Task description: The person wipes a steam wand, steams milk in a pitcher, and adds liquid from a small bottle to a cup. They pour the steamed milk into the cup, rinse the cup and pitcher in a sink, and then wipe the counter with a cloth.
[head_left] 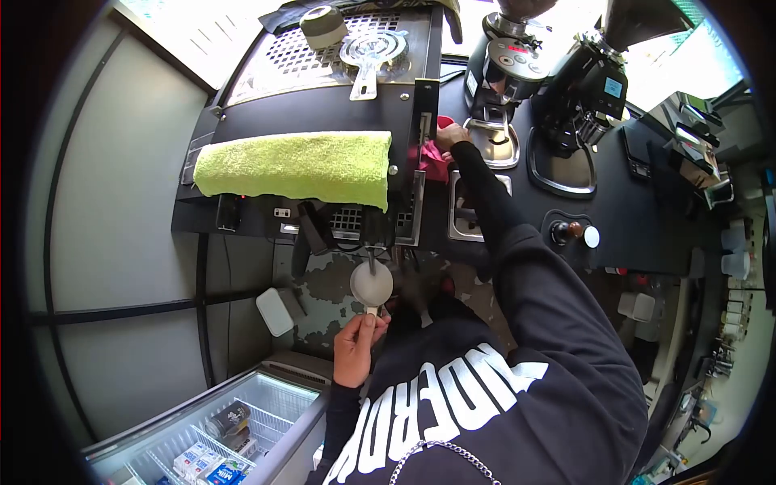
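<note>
My left hand (pixel 354 352) is closed around the handle of a round, pale milk jug (pixel 372 284), seen from above in front of the espresso machine. A thin, dark steam wand (pixel 372 260) reaches down over the jug's far rim. My right arm stretches forward along the machine's right side. There my right hand (pixel 453 138) is closed at a pinkish-red cloth (pixel 434 162), its fingers partly hidden. Close to that hand lies a metal tray (pixel 497 145) below a coffee grinder (pixel 516 69).
A green towel (pixel 295 170) covers the machine's front top edge. On the machine lies a strainer (pixel 372 52) near a cup (pixel 322 27). To the right stand a second grinder (pixel 594 89), a metal bin (pixel 467 218) and a tamper (pixel 560 233). An open-topped fridge (pixel 303 424) holds cartons at lower left.
</note>
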Available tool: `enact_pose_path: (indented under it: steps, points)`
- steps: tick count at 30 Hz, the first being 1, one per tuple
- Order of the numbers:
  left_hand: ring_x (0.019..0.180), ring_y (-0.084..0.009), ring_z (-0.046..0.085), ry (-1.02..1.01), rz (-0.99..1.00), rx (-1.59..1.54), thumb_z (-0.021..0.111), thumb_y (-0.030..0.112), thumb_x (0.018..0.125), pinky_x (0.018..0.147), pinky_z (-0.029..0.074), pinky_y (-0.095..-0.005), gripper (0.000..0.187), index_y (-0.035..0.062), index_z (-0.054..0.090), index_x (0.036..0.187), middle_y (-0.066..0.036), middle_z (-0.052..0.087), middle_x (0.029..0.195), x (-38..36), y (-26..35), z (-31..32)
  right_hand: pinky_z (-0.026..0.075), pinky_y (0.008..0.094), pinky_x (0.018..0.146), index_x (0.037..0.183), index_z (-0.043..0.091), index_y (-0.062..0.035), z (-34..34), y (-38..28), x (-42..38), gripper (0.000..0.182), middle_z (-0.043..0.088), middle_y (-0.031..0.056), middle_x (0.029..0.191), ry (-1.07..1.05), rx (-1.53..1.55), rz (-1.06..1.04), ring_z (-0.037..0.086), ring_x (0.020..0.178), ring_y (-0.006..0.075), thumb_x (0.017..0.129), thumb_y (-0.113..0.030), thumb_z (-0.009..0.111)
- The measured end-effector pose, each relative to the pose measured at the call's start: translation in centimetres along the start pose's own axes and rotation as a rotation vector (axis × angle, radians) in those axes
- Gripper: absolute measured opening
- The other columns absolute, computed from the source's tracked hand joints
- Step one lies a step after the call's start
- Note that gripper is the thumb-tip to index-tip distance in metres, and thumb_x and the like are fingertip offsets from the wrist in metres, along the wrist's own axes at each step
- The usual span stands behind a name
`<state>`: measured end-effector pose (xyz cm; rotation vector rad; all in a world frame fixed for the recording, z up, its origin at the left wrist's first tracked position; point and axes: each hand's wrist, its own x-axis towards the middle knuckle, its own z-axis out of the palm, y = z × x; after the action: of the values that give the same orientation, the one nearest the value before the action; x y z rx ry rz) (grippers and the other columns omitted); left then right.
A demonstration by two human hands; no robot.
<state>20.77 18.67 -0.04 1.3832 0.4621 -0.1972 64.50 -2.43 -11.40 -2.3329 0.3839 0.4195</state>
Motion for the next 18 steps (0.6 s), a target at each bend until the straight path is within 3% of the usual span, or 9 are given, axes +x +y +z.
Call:
enact_pose_path:
  steps: [2, 3, 8, 10, 11, 13, 14, 15, 18]
  points:
    - [0.109, -0.0197, 0.068, 0.027, 0.004, 0.012, 0.053, 0.022, 0.108, 0.098, 0.055, -0.031, 0.03, -0.0044, 0.066, 0.101, -0.013, 0.069, 0.11, 0.0, -0.2, 0.4, 0.055, 0.0419, 0.096, 0.119, 0.07, 0.003, 2.1, 0.3, 2.4, 0.093, 0.072, 0.0226, 0.118, 0.198, -0.202, -0.009, 0.07, 0.112, 0.0319, 0.085, -0.081, 0.05]
    - [0.11, -0.0212, 0.068, 0.035, 0.002, 0.008, 0.053, 0.024, 0.108, 0.099, 0.055, -0.0321, 0.031, -0.004, 0.064, 0.101, -0.014, 0.069, 0.111, -0.1, -0.3, 0.5, 0.055, 0.0441, 0.097, 0.118, 0.071, 0.0005, 1.8, -0.2, 2.4, 0.082, 0.071, 0.022, 0.12, 0.19, -0.178, 0.031, 0.07, 0.113, 0.0336, 0.085, -0.073, 0.056]
    - [0.108, -0.0199, 0.068, 0.062, 0.006, -0.049, 0.053, 0.023, 0.108, 0.098, 0.055, -0.0318, 0.029, -0.0036, 0.065, 0.101, -0.013, 0.069, 0.111, -0.3, -0.7, 1.1, 0.056, 0.0441, 0.095, 0.112, 0.073, -0.0038, 1.6, 0.0, 0.7, 0.059, 0.071, 0.0246, 0.115, 0.227, -0.192, -0.084, 0.07, 0.112, 0.0369, 0.086, -0.055, 0.06]
    - [0.108, -0.0201, 0.068, 0.054, 0.01, -0.059, 0.054, 0.023, 0.108, 0.098, 0.055, -0.0322, 0.03, -0.0037, 0.065, 0.101, -0.013, 0.069, 0.111, 0.0, -0.8, 0.8, 0.056, 0.0469, 0.088, 0.108, 0.073, -0.0014, 1.6, 1.8, 1.0, 0.052, 0.072, 0.0264, 0.11, 0.313, 0.014, -0.169, 0.07, 0.106, 0.0412, 0.087, -0.047, 0.06]
    - [0.108, -0.0201, 0.068, 0.045, 0.012, -0.071, 0.054, 0.023, 0.107, 0.098, 0.056, -0.0323, 0.03, -0.0038, 0.065, 0.101, -0.013, 0.069, 0.111, 0.0, -0.9, 0.8, 0.058, 0.0411, 0.081, 0.098, 0.071, 0.0002, 1.6, 3.3, 1.2, 0.048, 0.073, 0.025, 0.097, 0.382, 0.106, -0.262, 0.073, 0.095, 0.0353, 0.089, -0.046, 0.06]
    - [0.108, -0.0201, 0.068, 0.031, 0.01, -0.082, 0.054, 0.023, 0.107, 0.098, 0.056, -0.0323, 0.03, -0.0038, 0.065, 0.101, -0.013, 0.069, 0.11, 0.0, -0.8, 0.5, 0.056, 0.0409, 0.083, 0.098, 0.07, -0.0024, -0.8, 5.5, -1.7, 0.04, 0.074, 0.0143, 0.096, 0.165, 0.613, -0.304, 0.072, 0.09, 0.0295, 0.093, -0.04, 0.057]
    - [0.108, -0.02, 0.068, 0.023, 0.008, -0.072, 0.054, 0.024, 0.107, 0.097, 0.056, -0.0321, 0.03, -0.0039, 0.065, 0.101, -0.013, 0.069, 0.11, 0.1, -0.6, 0.3, 0.054, 0.038, 0.089, 0.114, 0.066, -0.0057, -1.7, 6.8, -2.5, 0.034, 0.07, 0.0094, 0.107, -0.008, 0.876, -0.236, 0.068, 0.098, 0.0222, 0.097, -0.032, 0.053]
    - [0.108, -0.02, 0.068, 0.009, 0.005, -0.062, 0.054, 0.024, 0.107, 0.097, 0.056, -0.032, 0.03, -0.004, 0.065, 0.101, -0.012, 0.069, 0.11, 0.1, -0.6, 0.1, 0.051, 0.04, 0.097, 0.131, 0.056, -0.0082, -2.0, 8.7, -2.5, 0.04, 0.064, 0.0087, 0.124, -0.333, 1.341, -0.277, 0.063, 0.114, 0.0223, 0.099, -0.032, 0.052]
    - [0.108, -0.0199, 0.068, -0.048, 0.011, -0.033, 0.055, 0.024, 0.107, 0.096, 0.056, -0.0316, 0.031, -0.0043, 0.065, 0.101, -0.013, 0.068, 0.109, 0.6, -1.0, -1.2, 0.047, 0.0468, 0.104, 0.139, 0.052, -0.0084, -7.8, 8.2, -11.4, 0.049, 0.06, 0.0086, 0.137, -0.541, 1.547, -0.455, 0.06, 0.123, 0.0269, 0.103, -0.042, 0.05]
